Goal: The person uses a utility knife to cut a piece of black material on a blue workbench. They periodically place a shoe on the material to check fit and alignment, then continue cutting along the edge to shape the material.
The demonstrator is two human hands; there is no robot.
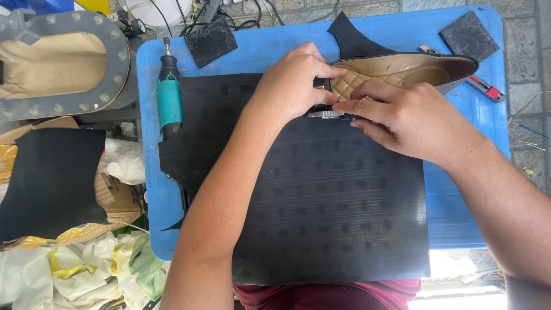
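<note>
Both hands met at twelve o'clock on the black rubber sheet (333,201). My left hand (290,86) pinched the tan flat shoe's (402,68) heel, steadying it; my right hand (402,117) gripped a small metal blade (326,115) against it. Teal rotary tool (170,97) lay at nine o'clock.

I see two bare forearms with no sleeves reaching the wrists, and no rings, watch or gloves on either hand. Low in my view, a dark red shirt (327,294) covers the body.
</note>
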